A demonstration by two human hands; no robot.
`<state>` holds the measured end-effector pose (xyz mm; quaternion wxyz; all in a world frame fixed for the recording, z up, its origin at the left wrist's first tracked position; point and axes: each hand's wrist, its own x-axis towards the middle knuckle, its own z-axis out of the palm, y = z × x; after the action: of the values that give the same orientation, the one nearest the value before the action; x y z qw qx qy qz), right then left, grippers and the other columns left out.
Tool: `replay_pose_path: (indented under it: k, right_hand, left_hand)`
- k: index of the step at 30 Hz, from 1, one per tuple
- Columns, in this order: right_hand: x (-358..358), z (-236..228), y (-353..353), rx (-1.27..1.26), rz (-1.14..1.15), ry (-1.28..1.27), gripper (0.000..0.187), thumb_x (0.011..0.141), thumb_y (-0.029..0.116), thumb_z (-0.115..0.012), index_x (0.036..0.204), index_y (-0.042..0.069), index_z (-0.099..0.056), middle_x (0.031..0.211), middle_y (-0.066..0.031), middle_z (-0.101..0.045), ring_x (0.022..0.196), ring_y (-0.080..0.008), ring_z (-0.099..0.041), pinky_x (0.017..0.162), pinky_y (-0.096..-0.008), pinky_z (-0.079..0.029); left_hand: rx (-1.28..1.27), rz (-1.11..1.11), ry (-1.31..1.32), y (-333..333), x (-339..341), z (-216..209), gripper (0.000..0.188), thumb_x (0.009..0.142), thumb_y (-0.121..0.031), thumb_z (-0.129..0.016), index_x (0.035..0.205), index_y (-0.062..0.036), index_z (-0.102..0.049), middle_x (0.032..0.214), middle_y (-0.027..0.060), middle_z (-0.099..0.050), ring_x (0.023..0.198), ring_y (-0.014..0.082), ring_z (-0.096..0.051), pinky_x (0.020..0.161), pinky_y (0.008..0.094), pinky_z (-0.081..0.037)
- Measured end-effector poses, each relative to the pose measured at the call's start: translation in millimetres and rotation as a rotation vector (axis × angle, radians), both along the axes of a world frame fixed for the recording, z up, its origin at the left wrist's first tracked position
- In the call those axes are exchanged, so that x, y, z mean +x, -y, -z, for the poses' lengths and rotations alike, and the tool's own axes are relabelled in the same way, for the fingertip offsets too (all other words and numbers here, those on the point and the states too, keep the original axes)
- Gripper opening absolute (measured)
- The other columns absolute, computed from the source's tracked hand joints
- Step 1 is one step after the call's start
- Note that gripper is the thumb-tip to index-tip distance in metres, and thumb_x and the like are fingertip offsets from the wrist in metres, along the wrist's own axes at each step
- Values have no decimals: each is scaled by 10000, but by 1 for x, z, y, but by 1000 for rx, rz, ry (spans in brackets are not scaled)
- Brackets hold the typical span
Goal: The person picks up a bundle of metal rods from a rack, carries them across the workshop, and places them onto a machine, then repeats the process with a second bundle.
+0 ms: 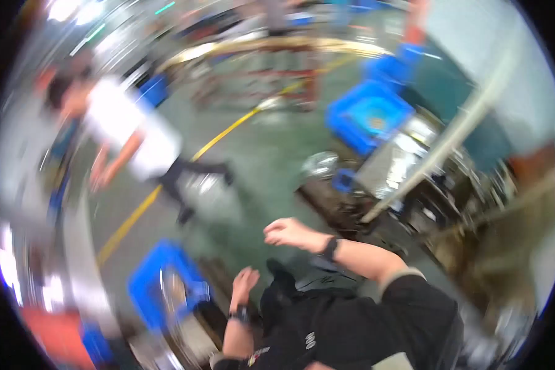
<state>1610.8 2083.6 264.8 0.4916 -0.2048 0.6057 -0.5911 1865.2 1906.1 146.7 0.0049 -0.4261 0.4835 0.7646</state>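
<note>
My right hand point(290, 233) is held out in front of my body, over the green floor. Its fingers are loosely bent and apart, with nothing seen in them. A dark band circles that wrist. Lower and to the left, my left hand point(245, 281) hangs empty near a blue bin point(147, 285), without touching it. The left fingers look loosely apart, though motion softens their outline. A dark watch point(240, 314) is on the left wrist. Inside the bin lie pale things too blurred to name.
A person in a white top point(126, 123) is on the left, by a yellow floor line point(129, 228). To the right, blue crates point(354, 120) stand beside a metal-topped bench point(382, 172) and a slanting pale pole point(438, 157). A reddish frame point(308, 77) stands farther off.
</note>
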Motion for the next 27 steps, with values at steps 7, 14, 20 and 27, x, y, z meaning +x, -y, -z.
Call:
replay_pose_path:
  k: [7,14,20,27]
  right_hand:
    - [-185,-4,91,-99,360,-150,322,862,207,-645,1075,-35,-653,850,-62,-709,733,-132,-649,629,-290,-529]
    - [-305,26,112,-33,711,-95,244,824,188,-650,970,-1,-701,828,-67,-714,698,-130,-658,592,-283,-535]
    - [-440,65,160,80,729,252,347,913,230,-649,1149,-24,-664,1000,-98,-715,888,-161,-680,768,-284,-549]
    - [-592,42,314,148,361,236,322,967,214,-608,1206,-1,-618,1048,-107,-715,975,-185,-684,840,-307,-553]
  left_hand:
    - [-44,465,148,208,-251,45,475,976,-295,-589,1352,-25,-484,1219,209,-639,1033,311,-670,857,387,-544]
    - [-114,691,5,305,-486,69,380,976,-295,-594,1222,-9,-540,1110,190,-646,1020,302,-661,859,398,-548]
    - [-101,696,29,358,-632,46,469,1002,-274,-586,1352,28,-508,1176,176,-672,1053,273,-678,905,376,-551]
    - [-127,305,93,462,-653,16,451,989,-256,-594,1348,9,-529,1144,164,-693,1007,242,-693,887,349,-556]
